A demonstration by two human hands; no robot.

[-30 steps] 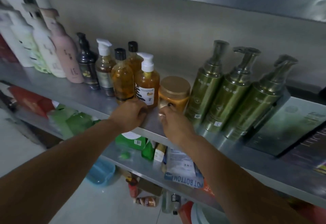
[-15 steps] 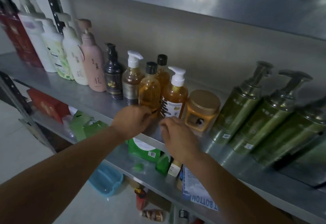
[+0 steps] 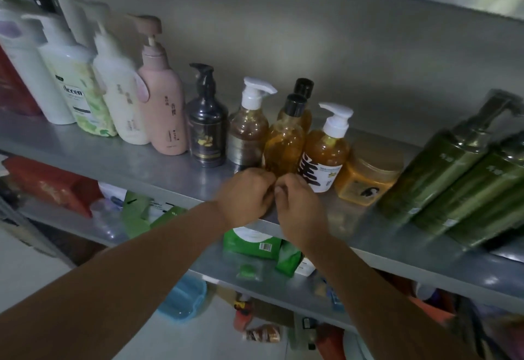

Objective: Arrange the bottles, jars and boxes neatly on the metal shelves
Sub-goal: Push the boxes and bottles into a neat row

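1. Left hand (image 3: 245,198): it was already down by the amber bottles a second ago and has only nudged along. It now sits at the foot of the black-capped amber bottle (image 3: 285,144), fingers curled in and knuckles up. Can't tell if it's actually gripping the bottle or just bunched up against it
2. Right hand (image 3: 297,206): the bigger change. A second ago its fingertips were on the gold-lid jar (image 3: 368,175), and now it's off that and right beside the left hand at the same bottle's base. Fingers are curled here too, and again I can't tell whether they're holding anything
3. My read: the jar is sorted and sits in the row on the metal shelf (image 3: 113,155), so the amber bottle is next to get straightened. It stands a bit forward of its twin (image 3: 302,98) behind
4. Containers, from the left: the white and cream pump bottles (image 3: 122,98) and the pink pump bottle (image 3: 163,110) are opaque, so fill is anyone's guess
5. The dark pump bottle (image 3: 208,127) is the same, nothing visible inside
6. The brown pump bottle (image 3: 248,132) is clear, with brownish liquid high up
7. The orange pump bottle (image 3: 326,155) looks nearly full, and the jar holds something orange
8. Green pump bottles (image 3: 442,172): tinted and blurry, contents unclear
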